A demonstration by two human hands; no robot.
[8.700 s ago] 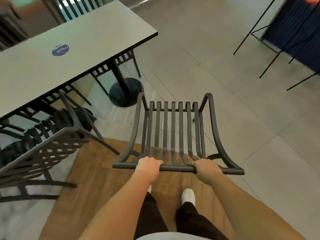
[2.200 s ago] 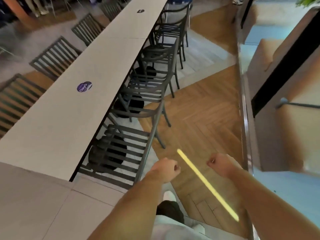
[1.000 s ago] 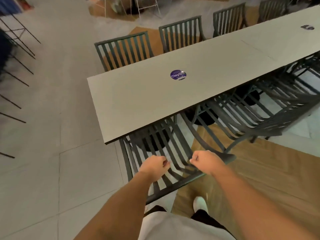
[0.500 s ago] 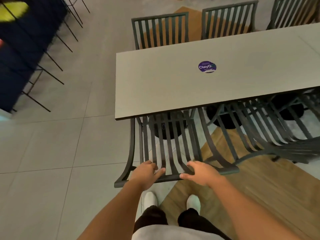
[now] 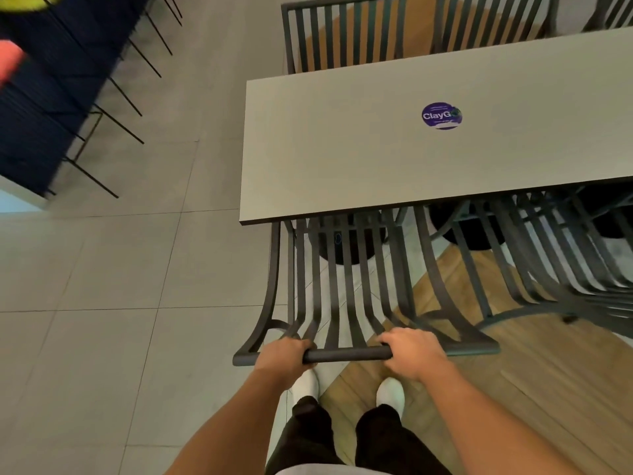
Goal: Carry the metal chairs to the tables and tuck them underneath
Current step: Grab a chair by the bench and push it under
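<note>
hands: 2, left hand [image 5: 286,354] and right hand [image 5: 412,353] | metal chairs on near side of table: at least 2, exact count unclear where slats overlap at right [image 5: 342,286] | chairs on far side: 3 [image 5: 339,32] | table [image 5: 342,149]: 1 | round sticker [image 5: 442,115]: 1 | white shoes: 2 [image 5: 390,392]

Person, head view. Both forearms bare to the near frame edge; no sleeve, watch or ring visible on left hand [image 5: 287,354] or right hand [image 5: 412,353]. Black trousers [image 5: 342,437], loose-legged. White shoes [image 5: 390,392], rounded toes (laces not discernible). Pale grey-white garment hem [image 5: 308,470] at near edge, shirt presumably.
</note>
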